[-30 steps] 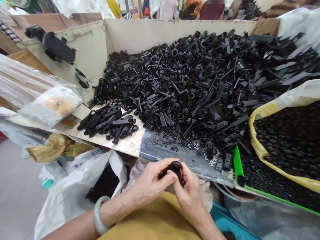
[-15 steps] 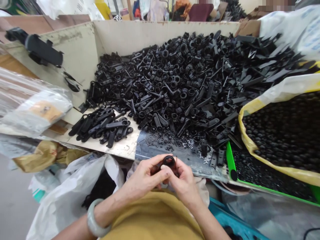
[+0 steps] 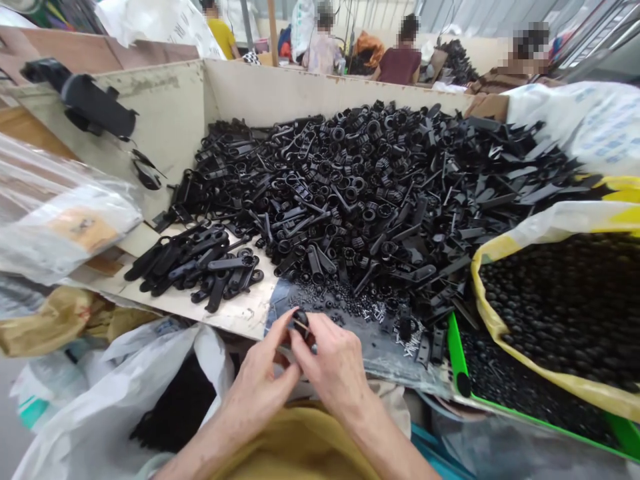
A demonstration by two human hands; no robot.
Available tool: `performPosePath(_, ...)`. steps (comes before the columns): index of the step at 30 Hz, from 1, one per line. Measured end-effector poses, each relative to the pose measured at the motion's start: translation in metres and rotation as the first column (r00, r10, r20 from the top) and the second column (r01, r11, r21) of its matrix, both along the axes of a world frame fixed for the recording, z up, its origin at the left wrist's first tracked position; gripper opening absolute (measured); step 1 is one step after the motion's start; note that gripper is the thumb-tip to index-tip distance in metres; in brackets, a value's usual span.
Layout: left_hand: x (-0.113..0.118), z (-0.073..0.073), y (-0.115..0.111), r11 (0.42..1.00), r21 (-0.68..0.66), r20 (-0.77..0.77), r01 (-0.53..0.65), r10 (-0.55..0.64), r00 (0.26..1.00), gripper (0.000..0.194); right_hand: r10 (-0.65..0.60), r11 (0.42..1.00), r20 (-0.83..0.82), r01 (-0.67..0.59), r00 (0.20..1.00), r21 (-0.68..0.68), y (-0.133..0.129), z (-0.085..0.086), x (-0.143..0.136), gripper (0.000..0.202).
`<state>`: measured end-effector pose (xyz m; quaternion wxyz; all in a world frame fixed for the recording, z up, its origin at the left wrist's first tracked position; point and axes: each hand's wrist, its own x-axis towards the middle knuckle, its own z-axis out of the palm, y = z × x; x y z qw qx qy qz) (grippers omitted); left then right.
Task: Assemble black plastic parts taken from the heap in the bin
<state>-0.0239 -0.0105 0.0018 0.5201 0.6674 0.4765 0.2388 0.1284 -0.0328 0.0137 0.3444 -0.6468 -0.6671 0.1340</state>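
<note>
Both hands meet just over the bench's front edge, around a small black plastic part (image 3: 301,321). My left hand (image 3: 265,370) pinches it from the left, fingertips partly hidden behind it. From the right, the fingers of my right hand (image 3: 333,353) are closed on the same part. A thin light strip crosses its face; what that is I cannot make out. Beyond the hands lie small screws (image 3: 411,339) and tiny black pieces on a dark sheet (image 3: 370,350). A big heap of black plastic parts (image 3: 350,193) rises behind.
Long black pieces (image 3: 217,263) lie at the left on the bench. At the right are a yellow-rimmed bag of black beads (image 3: 560,300) and a green-edged tray (image 3: 457,347). An open white bag (image 3: 95,413) hangs below left. Several people sit in the background.
The hands and the part have moved left. The black part has been turned, its ring opening no longer facing the camera. The head view has tilted up, showing more of the background.
</note>
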Motion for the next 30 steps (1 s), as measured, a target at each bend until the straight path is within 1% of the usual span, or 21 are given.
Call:
performPosePath(1,0.0,-0.001,0.004,0.999,0.049,-0.019,-0.019,0.019,1.0,0.065,0.026,0.999,0.061,-0.029,0.998,0.042,0.001,0.0,-0.001,0.015)
performPosePath(3,0.0,-0.002,0.01,0.992,0.121,-0.007,-0.031,0.032,0.999,0.058,0.07,0.991,0.142,-0.085,0.987,0.105,0.001,0.002,-0.002,0.019)
performPosePath(5,0.0,-0.004,0.014,0.988,0.155,0.017,-0.013,0.01,1.0,0.051,0.067,0.987,0.142,-0.086,0.988,0.133,0.0,0.006,0.001,0.02)
performPosePath(6,0.001,-0.006,0.014,0.987,0.158,0.018,-0.003,0.0,1.0,0.047,0.049,0.99,0.103,-0.062,0.993,0.124,0.0,0.007,0.003,0.02)
performPosePath(8,0.002,-0.008,0.014,0.99,0.143,0.005,0.005,-0.006,1.0,0.042,0.005,0.998,-0.028,-0.004,1.0,0.062,0.001,0.01,0.008,0.018)
performPosePath(10,0.004,-0.01,0.013,0.994,0.105,-0.01,0.001,0.0,1.0,0.043,-0.038,0.999,-0.166,0.033,0.985,-0.031,0.003,0.01,0.013,0.018)
performPosePath(12,0.007,-0.011,0.012,0.996,0.092,-0.019,0.005,-0.003,1.0,0.047,-0.08,0.993,-0.26,0.053,0.962,-0.108,0.007,0.009,0.016,0.019)
performPosePath(17,0.016,-0.012,0.014,0.983,0.176,-0.036,0.059,-0.054,0.998,0.042,-0.148,0.975,-0.384,0.069,0.911,-0.212,0.01,0.004,0.016,0.025)
performPosePath(19,0.014,-0.011,0.021,0.965,0.26,-0.062,0.04,-0.025,0.998,0.04,-0.135,0.975,-0.427,0.043,0.894,-0.219,0.01,0.003,0.02,0.017)
performPosePath(20,0.01,-0.009,0.028,0.946,0.324,-0.081,0.011,0.017,0.997,0.039,-0.123,0.977,-0.434,0.033,0.892,-0.209,0.011,0.004,0.024,0.018)
performPosePath(21,0.003,-0.005,0.037,0.917,0.399,-0.104,-0.022,0.068,0.992,0.038,-0.109,0.982,-0.425,0.03,0.898,-0.188,0.013,0.004,0.03,0.028)
performPosePath(22,-0.007,-0.001,0.048,0.871,0.485,-0.12,-0.08,0.156,0.98,0.039,-0.098,0.987,-0.4,0.038,0.911,-0.155,0.016,0.004,0.038,0.038)
performPosePath(23,-0.019,0.005,0.061,0.815,0.566,-0.149,-0.124,0.249,0.957,0.04,-0.094,0.992,-0.356,0.057,0.93,-0.112,0.02,0.005,0.048,0.043)
performPosePath(24,-0.032,0.011,0.076,0.742,0.653,-0.175,-0.152,0.343,0.923,0.042,-0.091,0.995,-0.294,0.075,0.952,-0.067,0.025,0.005,0.057,0.043)
performPosePath(25,-0.046,0.016,0.09,0.661,0.729,-0.194,-0.178,0.448,0.873,0.043,-0.092,0.996,-0.216,0.089,0.972,-0.02,0.032,0.004,0.067,0.038)
performPosePath(26,-0.06,0.021,0.105,0.599,0.779,-0.227,-0.186,0.545,0.807,0.044,-0.092,0.995,-0.122,0.095,0.988,0.017,0.04,0.004,0.075,0.035)
performPosePath(27,-0.072,0.024,0.118,0.568,0.808,-0.275,-0.16,0.603,0.749,0.045,-0.091,0.995,-0.018,0.091,0.996,0.04,0.048,0.003,0.081,0.035)
performPosePath(28,-0.082,0.025,0.129,0.565,0.817,-0.327,-0.114,0.618,0.715,0.045,-0.088,0.995,0.09,0.084,0.992,0.049,0.056,0.001,0.085,0.034)
performPosePath(30,-0.093,0.026,0.143,0.569,0.822,-0.406,-0.024,0.615,0.676,0.047,-0.061,0.998,0.282,0.052,0.957,0.039,0.072,-0.002,0.089,0.03)
